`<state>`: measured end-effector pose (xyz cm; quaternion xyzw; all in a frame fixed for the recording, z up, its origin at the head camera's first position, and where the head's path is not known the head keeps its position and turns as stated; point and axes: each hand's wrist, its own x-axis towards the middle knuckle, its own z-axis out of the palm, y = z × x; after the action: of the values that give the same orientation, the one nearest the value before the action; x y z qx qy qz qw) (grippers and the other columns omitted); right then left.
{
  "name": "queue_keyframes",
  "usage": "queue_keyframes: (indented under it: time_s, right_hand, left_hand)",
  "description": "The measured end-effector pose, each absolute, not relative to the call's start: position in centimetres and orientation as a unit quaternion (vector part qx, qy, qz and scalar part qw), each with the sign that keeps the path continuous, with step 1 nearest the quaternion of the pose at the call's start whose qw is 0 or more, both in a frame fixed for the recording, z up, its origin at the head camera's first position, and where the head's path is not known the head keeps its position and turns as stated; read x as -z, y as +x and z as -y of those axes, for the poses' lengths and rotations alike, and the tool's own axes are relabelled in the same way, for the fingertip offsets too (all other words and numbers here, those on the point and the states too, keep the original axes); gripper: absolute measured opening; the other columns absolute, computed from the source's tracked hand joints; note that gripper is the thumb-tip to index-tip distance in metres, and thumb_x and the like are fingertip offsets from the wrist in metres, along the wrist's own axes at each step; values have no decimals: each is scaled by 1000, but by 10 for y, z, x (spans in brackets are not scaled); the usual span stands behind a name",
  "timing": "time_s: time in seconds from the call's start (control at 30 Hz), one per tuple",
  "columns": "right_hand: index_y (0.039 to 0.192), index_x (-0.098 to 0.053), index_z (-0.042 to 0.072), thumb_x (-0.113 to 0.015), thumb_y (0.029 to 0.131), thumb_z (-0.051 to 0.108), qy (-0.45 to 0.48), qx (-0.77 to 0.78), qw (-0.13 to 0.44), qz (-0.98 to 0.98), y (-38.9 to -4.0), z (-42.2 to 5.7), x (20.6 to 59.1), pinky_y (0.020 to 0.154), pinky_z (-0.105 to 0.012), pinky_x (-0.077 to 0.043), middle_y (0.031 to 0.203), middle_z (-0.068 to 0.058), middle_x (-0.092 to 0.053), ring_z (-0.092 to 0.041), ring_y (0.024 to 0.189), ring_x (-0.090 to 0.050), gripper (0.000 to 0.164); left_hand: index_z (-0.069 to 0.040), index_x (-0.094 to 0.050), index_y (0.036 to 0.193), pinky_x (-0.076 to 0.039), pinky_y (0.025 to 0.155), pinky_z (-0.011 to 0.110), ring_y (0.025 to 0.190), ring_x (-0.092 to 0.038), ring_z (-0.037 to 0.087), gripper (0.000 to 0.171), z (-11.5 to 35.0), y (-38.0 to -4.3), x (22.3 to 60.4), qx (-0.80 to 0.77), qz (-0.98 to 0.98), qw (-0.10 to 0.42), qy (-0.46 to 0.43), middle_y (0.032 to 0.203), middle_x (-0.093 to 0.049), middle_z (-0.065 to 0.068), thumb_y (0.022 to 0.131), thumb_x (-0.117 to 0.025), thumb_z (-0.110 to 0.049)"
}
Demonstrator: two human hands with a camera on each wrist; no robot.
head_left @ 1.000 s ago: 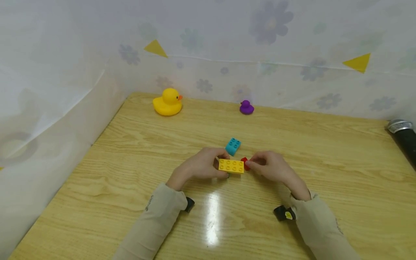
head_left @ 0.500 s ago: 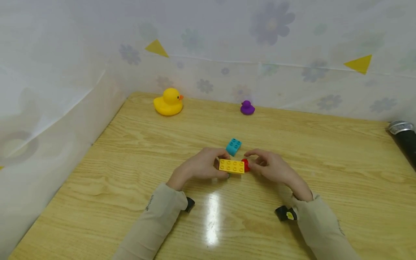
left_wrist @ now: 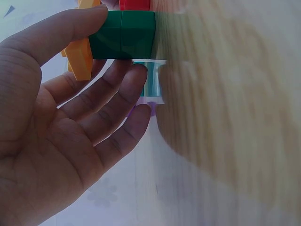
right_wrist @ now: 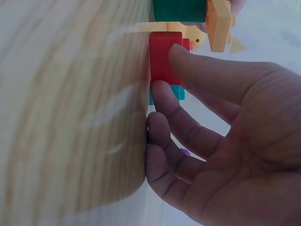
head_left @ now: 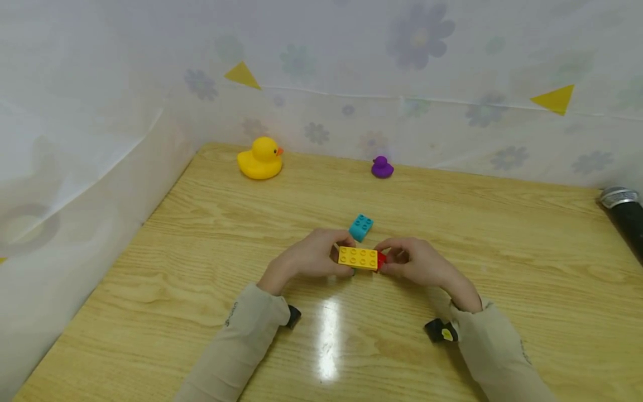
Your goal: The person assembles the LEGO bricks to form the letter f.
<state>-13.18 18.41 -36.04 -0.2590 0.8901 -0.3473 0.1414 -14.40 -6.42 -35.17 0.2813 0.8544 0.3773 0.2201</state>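
Note:
My left hand (head_left: 313,254) grips a toy building-block stack. It has a long yellow brick (head_left: 358,258) lying on top of green bricks (left_wrist: 123,35). In the left wrist view the thumb lies against the green part where it meets the yellow. From the right, my right hand (head_left: 424,263) pinches a red brick (right_wrist: 164,59) between thumb and fingers. That red brick is low at the table, studs upward, beside the stack's right end; part of it is hidden under the yellow one in the head view. Just behind the hands lies a teal brick (head_left: 361,227).
A yellow rubber duck (head_left: 260,159) and a small purple duck (head_left: 382,167) stand near the back of the wooden table (head_left: 281,357). At the far right edge lies a black microphone (head_left: 623,215). Flower-patterned white sheeting (head_left: 321,106) hangs behind.
The red brick has turned in my right fingers and sits closer against the yellow brick's end. The right fingers lifted away from it, then closed in again. My left hand has stayed still.

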Motion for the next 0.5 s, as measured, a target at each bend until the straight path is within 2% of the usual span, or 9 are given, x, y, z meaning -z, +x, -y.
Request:
queue_keyframes:
  time_s: [0.2,0.5]
  right_hand:
    - [114,-64,2,-73,85,11,-251,343,148,-893,-132,-183,359,67,-31,-50,85,-2,-65,-13,73,-59,32]
    - [105,-66,5,-73,85,11,-240,338,146,-898,-131,-182,358,64,-28,-47,80,1,-62,-12,69,-54,22]
  left_hand:
    - [-14,-60,108,-48,69,24,78,-56,16,32,64,-144,351,-378,-855,224,277,100,-61,-5,82,-77,-18]
    - [-16,-60,109,-48,71,25,81,-55,15,32,63,-145,353,-372,-858,226,273,101,-61,-6,82,-77,-20]
